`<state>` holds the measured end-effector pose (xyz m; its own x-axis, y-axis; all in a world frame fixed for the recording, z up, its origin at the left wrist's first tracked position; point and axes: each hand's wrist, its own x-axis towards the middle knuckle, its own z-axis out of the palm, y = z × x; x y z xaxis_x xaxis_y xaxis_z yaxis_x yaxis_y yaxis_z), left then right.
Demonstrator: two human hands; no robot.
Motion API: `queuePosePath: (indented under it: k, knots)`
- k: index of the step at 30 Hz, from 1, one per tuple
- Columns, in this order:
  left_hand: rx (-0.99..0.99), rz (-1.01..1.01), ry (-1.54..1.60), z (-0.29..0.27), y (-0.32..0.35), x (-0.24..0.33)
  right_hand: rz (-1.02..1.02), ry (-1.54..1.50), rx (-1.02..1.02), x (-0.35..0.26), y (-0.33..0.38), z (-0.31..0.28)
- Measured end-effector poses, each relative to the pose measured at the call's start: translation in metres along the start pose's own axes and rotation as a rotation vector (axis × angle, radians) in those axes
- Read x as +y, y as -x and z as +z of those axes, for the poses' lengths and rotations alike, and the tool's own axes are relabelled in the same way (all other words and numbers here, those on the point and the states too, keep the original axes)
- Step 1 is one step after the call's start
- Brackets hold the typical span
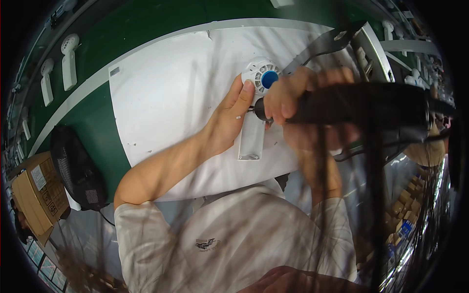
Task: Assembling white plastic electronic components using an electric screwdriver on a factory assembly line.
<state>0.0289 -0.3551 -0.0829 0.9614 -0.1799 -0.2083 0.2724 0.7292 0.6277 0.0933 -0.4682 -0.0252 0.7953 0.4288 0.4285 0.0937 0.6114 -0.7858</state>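
My left hand (229, 117) is closed around a white handheld fan (252, 141) at its neck, with the thumb on the edge of the round grille. The grille has a blue disc at its centre, and the open handle points toward me. My right hand (288, 97) grips a black electric screwdriver (366, 105), held nearly level and coming in from the right. Its tip meets the fan near the neck, beside my left fingers; the exact contact is hard to make out. Dark blurred strands cover part of my right hand and the tool.
A white sheet (166, 97) covers the green work surface in front of me. More white fans (70, 63) lie on the green surface at the far left. A black mesh-covered object (78, 168) and a cardboard box (41, 190) are at left. A pale-edged tray (377, 49) stands at far right.
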Motion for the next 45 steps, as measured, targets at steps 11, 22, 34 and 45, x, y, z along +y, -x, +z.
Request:
queuePosePath:
  k: [11, 22, 34, 45]
  knots:
    - [0.469, 0.248, -0.578, 0.055, -0.042, 0.026, -0.338, 0.036, -0.06, -0.101, -0.016, -0.039]
    - [0.817, 0.646, -2.156, 0.048, -0.214, 0.115, -0.504, 0.085, -0.26, -0.127, -0.017, -0.103]
    - [0.521, 0.317, -0.638, 0.058, -0.167, 0.094, -0.32, -0.082, -0.063, -0.146, 0.003, -0.112]
    - [0.072, 0.101, -0.168, 0.068, -0.08, -0.046, -0.198, -0.052, -0.083, -0.101, 0.001, -0.116]
